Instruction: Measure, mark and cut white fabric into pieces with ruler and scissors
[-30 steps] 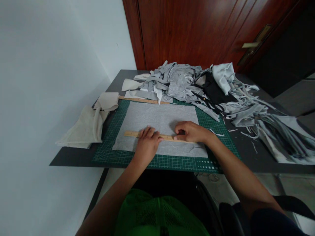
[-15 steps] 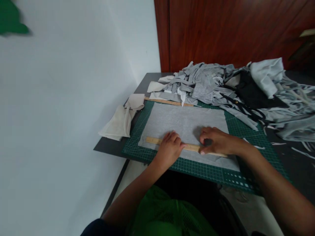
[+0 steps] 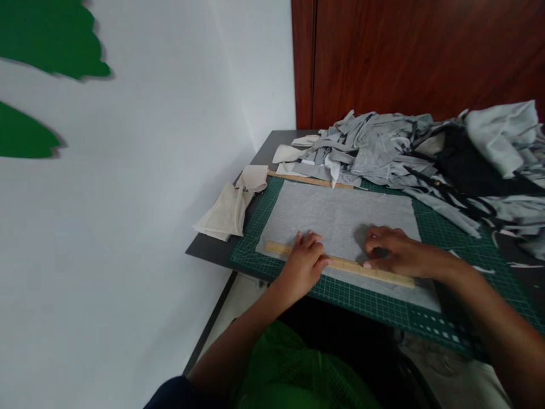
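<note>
A wooden ruler (image 3: 346, 264) lies across the near part of a grey fabric sheet (image 3: 340, 218) spread on a green cutting mat (image 3: 443, 236). My left hand (image 3: 304, 264) presses flat on the ruler's left half, fingers stretched out. My right hand (image 3: 395, 253) rests on the ruler's right half with its fingers curled down onto the wood and the fabric. Neither hand lifts the ruler.
A heap of grey, white and black fabric scraps (image 3: 409, 147) covers the back and right of the dark table (image 3: 272, 147). A second wooden ruler (image 3: 313, 180) lies along the mat's far edge. Folded beige cloth (image 3: 227, 207) sits at the table's left edge beside a white wall (image 3: 128, 227).
The view has swung left, showing more wall and green shapes on it. The ruler and both hands have slid nearer along the fabric.
</note>
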A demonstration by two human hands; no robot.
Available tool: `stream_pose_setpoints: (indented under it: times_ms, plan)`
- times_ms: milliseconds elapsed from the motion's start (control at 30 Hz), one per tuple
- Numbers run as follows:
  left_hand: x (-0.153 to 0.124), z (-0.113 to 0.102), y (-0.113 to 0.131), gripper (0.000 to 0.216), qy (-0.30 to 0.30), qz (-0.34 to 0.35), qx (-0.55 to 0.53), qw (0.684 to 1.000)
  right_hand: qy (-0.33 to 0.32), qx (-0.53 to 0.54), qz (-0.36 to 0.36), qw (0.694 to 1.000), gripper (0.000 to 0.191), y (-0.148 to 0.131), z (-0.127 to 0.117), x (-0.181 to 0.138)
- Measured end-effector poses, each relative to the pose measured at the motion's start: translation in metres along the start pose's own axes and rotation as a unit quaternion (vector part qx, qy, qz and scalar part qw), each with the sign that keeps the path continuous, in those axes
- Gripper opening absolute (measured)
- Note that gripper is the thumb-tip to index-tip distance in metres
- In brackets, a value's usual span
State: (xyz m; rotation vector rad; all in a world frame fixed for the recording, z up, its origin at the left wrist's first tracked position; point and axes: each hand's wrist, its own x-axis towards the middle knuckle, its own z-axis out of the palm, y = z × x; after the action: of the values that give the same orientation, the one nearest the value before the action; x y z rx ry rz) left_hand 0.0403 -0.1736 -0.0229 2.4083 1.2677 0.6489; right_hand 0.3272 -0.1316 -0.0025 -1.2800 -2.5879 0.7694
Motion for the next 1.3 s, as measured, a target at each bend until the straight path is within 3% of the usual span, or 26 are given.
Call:
stream_pose_setpoints:
  times_ms: [267,867,1300]
  plan:
    - [-0.005,0.002,-0.001,0.012,0.005,-0.013,-0.023,1.0,-0.023,0.005,0.029,0.999,0.039,-0.006,-0.005,0.0]
    - [-0.015,0.001,-0.002,0.012,0.003,-0.009,-0.014,1.0,-0.026,-0.003,0.017,1.0,0.031,0.003,0.0,-0.001]
    - [-0.012,0.003,-0.009,0.011,0.016,0.015,-0.018,1.0,-0.026,-0.003,0.02,0.999,0.039,-0.004,-0.009,0.0]
